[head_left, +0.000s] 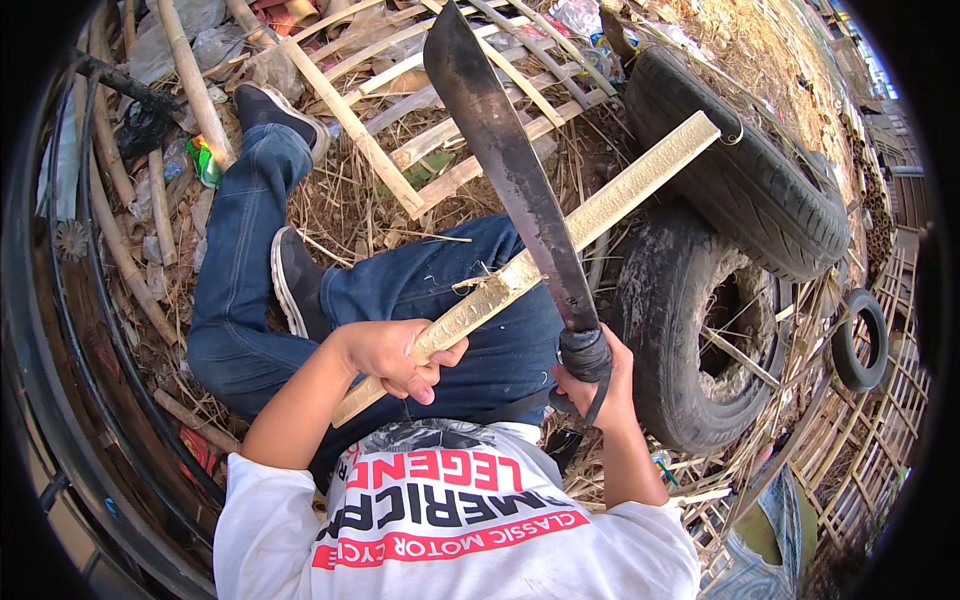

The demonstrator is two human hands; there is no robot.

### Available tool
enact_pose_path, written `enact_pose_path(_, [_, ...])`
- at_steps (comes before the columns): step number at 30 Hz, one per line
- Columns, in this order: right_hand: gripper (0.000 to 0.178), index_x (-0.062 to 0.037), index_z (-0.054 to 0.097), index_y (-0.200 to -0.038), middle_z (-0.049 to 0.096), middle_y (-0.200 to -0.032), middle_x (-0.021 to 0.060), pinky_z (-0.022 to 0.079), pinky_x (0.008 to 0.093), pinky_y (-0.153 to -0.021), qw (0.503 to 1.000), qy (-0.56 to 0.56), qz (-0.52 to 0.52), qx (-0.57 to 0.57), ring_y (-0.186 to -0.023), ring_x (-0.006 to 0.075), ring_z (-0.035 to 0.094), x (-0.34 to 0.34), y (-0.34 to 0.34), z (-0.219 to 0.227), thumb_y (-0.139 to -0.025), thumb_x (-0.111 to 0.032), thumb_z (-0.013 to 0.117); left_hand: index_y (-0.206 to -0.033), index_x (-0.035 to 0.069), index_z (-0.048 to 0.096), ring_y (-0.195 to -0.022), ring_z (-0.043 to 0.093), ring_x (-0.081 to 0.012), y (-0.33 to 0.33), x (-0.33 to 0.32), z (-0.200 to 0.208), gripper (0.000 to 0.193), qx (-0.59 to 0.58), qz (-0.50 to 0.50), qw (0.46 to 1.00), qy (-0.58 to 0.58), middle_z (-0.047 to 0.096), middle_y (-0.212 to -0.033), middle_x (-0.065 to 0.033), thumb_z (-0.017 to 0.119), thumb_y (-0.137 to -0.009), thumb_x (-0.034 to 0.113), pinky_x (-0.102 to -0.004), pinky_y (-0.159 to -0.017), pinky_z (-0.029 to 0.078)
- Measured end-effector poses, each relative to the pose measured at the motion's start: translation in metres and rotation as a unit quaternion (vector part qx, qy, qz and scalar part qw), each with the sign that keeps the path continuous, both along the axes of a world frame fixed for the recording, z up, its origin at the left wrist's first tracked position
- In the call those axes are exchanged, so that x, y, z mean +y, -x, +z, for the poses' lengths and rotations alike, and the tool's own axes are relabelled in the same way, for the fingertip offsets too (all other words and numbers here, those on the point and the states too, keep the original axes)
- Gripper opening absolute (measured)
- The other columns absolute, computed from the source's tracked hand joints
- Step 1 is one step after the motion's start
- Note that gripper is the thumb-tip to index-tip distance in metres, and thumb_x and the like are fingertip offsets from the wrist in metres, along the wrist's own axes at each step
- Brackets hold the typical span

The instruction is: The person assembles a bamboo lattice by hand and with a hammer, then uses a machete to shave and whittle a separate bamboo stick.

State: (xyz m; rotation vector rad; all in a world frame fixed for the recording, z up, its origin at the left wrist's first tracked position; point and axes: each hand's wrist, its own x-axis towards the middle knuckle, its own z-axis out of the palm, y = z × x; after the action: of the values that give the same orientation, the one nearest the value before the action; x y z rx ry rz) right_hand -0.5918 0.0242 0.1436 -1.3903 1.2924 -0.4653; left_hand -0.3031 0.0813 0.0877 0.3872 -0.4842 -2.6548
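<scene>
In my left hand [405, 355] I grip a pale split bamboo strip [610, 205] near its lower end. The strip runs slantwise over my lap up to the right, and a frayed, splintered spot shows near its middle. My right hand [605, 385] is closed round the wrapped black handle of a machete [500, 140]. Its long, dark, stained blade points away from me and lies across the strip in this view, just beyond the frayed spot. I cannot tell whether the blade touches the strip.
To the right are a worn tyre [680, 310], another tyre [735, 165] leaning over it, and a smaller tyre [860, 340]. A bamboo lattice [360, 140] lies beyond my legs. Long poles [195, 85] and litter cover the dry ground at left; more lattice [880, 430] is at far right.
</scene>
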Motion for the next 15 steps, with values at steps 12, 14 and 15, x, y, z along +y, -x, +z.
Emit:
enact_pose_path(12, [0.029, 0.0004, 0.054, -0.095, 0.059, -0.065, 0.0052, 0.046, 0.0248, -0.044, 0.990, -0.126, -0.065, -0.012, -0.050, 0.0108, 0.057, -0.018, 0.009, 0.025, -0.070, 0.008, 0.067, -0.084, 0.014, 0.034, -0.047, 0.033, -0.0012, -0.010, -0.004, 0.008, 0.041, -0.139, -0.038, 0.987, 0.071, 0.031, -0.059, 0.0089, 0.072, -0.078, -0.002, -0.0209, -0.039, 0.028])
enact_pose_path(14, [0.029, 0.0004, 0.054, -0.094, 0.059, -0.064, 0.0054, 0.046, 0.0248, -0.043, 0.990, -0.106, -0.085, -0.020, -0.049, 0.0110, 0.058, -0.016, 0.005, 0.022, -0.070, 0.007, 0.067, -0.083, 0.013, 0.033, -0.046, 0.033, -0.0012, -0.004, -0.008, 0.017, 0.043, -0.144, -0.033, 0.987, 0.064, 0.032, -0.058, 0.0089, 0.072, -0.076, -0.004, -0.0202, -0.040, 0.029])
enact_pose_path(15, [0.028, 0.0005, 0.053, -0.094, 0.059, -0.064, 0.0053, 0.046, 0.0249, -0.044, 0.989, -0.104, -0.095, -0.038, -0.049, 0.0111, 0.058, -0.013, 0.003, 0.017, -0.070, 0.007, 0.067, -0.082, 0.013, 0.033, -0.045, 0.033, -0.0012, -0.002, -0.011, 0.020, 0.044, -0.146, -0.032, 0.987, 0.065, 0.032, -0.058, 0.0089, 0.073, -0.076, -0.005, -0.0198, -0.040, 0.029])
